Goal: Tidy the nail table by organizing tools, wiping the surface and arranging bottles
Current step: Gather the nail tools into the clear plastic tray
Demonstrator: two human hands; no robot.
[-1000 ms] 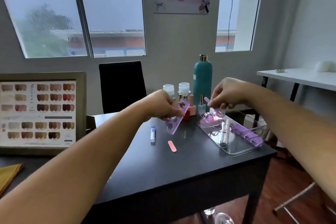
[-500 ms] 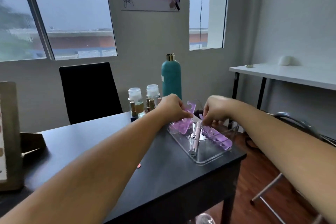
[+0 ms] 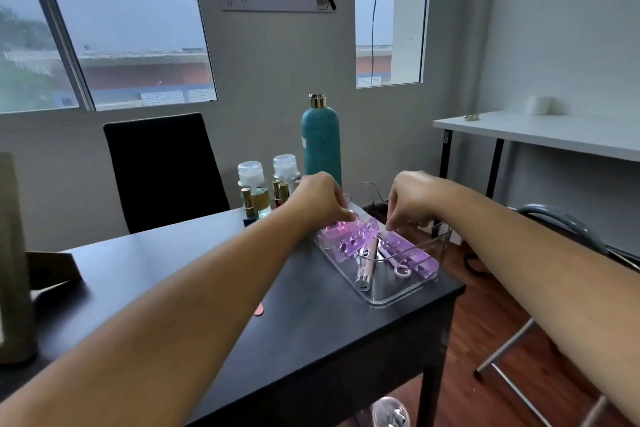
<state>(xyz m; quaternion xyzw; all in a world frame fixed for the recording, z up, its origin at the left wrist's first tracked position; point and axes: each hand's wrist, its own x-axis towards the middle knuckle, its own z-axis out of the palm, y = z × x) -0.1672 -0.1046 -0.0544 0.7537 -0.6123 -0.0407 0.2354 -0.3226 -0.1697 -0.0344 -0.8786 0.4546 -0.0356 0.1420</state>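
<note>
Left hand [image 3: 320, 199] pinches a purple toe separator [image 3: 349, 241] lying in the clear tray [image 3: 398, 298], right of centre; its long axis runs toward lower right. Right hand [image 3: 414, 203] curls over the tray's far end, hold indeterminate

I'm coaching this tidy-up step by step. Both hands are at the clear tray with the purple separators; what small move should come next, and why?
Probably let go and lift both hands clear. The left hand presses a purple separator that already lies inside the clear tray, and the right hand pinches at the other separator, also inside. A pink file remains on the black table.
</note>
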